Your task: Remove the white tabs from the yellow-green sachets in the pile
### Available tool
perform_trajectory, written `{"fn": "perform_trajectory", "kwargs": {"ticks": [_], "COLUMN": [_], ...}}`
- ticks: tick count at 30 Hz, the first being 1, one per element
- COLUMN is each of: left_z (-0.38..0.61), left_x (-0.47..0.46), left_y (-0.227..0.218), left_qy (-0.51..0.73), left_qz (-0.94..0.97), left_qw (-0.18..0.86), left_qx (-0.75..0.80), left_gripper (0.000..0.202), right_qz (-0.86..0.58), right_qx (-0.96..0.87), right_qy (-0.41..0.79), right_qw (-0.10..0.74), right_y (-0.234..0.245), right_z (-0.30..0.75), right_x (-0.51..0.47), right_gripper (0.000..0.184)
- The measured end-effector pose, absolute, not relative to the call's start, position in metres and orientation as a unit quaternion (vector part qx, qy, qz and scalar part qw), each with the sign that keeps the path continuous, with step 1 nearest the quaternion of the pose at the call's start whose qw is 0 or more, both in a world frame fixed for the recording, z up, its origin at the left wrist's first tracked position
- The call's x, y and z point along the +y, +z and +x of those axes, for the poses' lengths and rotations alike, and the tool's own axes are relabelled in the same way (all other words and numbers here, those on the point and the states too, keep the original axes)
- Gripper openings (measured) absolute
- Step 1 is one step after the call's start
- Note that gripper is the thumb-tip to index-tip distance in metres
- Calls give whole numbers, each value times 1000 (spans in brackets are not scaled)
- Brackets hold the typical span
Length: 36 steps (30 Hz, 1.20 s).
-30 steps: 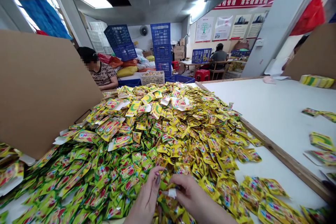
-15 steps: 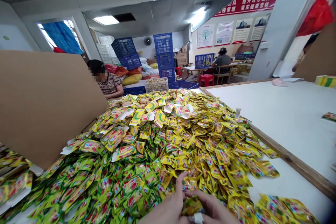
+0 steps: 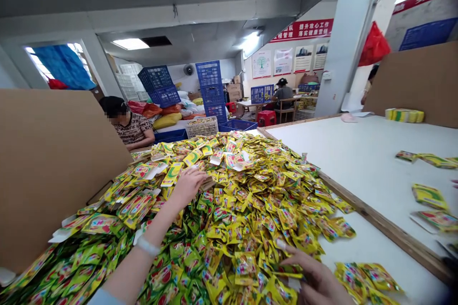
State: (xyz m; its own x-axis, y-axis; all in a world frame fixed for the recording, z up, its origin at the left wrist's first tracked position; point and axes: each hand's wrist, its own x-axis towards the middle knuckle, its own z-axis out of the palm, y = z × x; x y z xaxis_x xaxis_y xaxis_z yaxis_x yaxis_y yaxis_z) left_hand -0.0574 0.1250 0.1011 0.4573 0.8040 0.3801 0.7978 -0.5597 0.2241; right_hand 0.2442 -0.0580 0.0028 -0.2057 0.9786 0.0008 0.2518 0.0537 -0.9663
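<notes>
At the bottom right of the frame the right hand (image 3: 315,282) lies open, palm down and fingers spread. Its tips touch the yellow and green packets at the near edge of the heap of sachets (image 3: 250,200), and it grips nothing. A second ago both hands were bunched together at the bottom centre, pinching one sachet between them. Now they are well apart, so that two-handed handling of a single piece has ended, and the work has moved higher up the heap. The left hand (image 3: 188,185) has gone out along the arm rising from the lower left, past a pale wristband (image 3: 147,246), to the middle of the frame. There it rests on the upper slope of the heap, just beside the card-backed packets (image 3: 171,173). Its fingers curl downward, but the back of the hand hides whether they have closed on anything, so I cannot tell. A small cluster of loose sachets (image 3: 368,279) lies just right of the right hand. Behind it a wooden strip (image 3: 375,217) runs diagonally, and past that a white table (image 3: 358,152) carries a few scattered packets (image 3: 429,195) at the right edge. A cardboard sheet (image 3: 53,176) stands at the left. Farther back, a seated co-worker (image 3: 132,128) is at the upper left and blue crates (image 3: 209,86) are stacked at upper centre.
</notes>
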Motion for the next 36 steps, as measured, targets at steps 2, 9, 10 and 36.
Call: {"fn": "perform_trajectory", "kwargs": {"ticks": [2,9,10,36], "left_z": [-52,-25,-21,17], "left_x": [87,-19,-25,-82], "left_y": [101,71,59,-1], "left_qy": [218,304,346,319], "left_qz": [861,747,702,590], "left_qw": [49,356,404,611], "left_qx": [456,472,474,422], "left_gripper": [31,32,36,41], "right_qz": [-452,-324,-315,-396], "right_qx": [-575,-503,-489,-864], "right_qy": [537,719,733,274], "right_qw": [420,352,352,145], "right_y": [19,21,16,85], "right_z": [236,183,175,185], "right_x": [-55,-44,-46,-73], "right_gripper": [25,25,27,29]}}
